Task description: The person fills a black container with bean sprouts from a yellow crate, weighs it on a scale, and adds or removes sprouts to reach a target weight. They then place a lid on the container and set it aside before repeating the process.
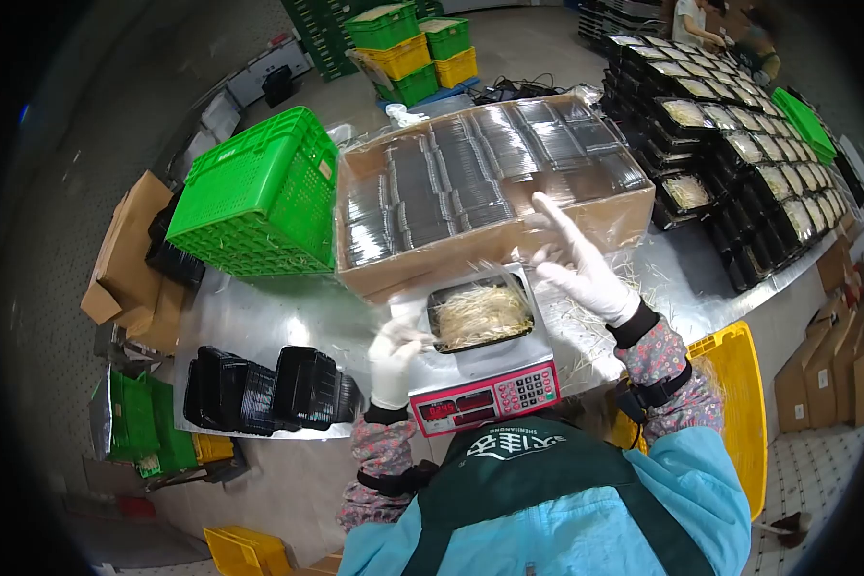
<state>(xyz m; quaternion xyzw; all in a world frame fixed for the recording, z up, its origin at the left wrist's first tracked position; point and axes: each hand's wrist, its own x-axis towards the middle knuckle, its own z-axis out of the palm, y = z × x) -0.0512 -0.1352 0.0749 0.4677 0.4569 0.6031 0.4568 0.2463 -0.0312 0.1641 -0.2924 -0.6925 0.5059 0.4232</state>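
On a metal counter (259, 312) in a packing area, your left grip (392, 353) hovers at the left edge of a black tray (492, 342), though whether it pinches the rim you cannot tell; your right grip (590, 280) is released, fingers spread. The tray, heaped with pale strands (480, 312), sits on a lit scale (480, 398), apparently being weighed; moving it would call for level support. Beyond are a carton (403, 276) of clear-edged plastic pieces (466, 178) and a green crate (250, 192)

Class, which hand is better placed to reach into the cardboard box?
Right, probably: the right hand extends toward the cardboard box, while the left hand is lower, by the filled tray.
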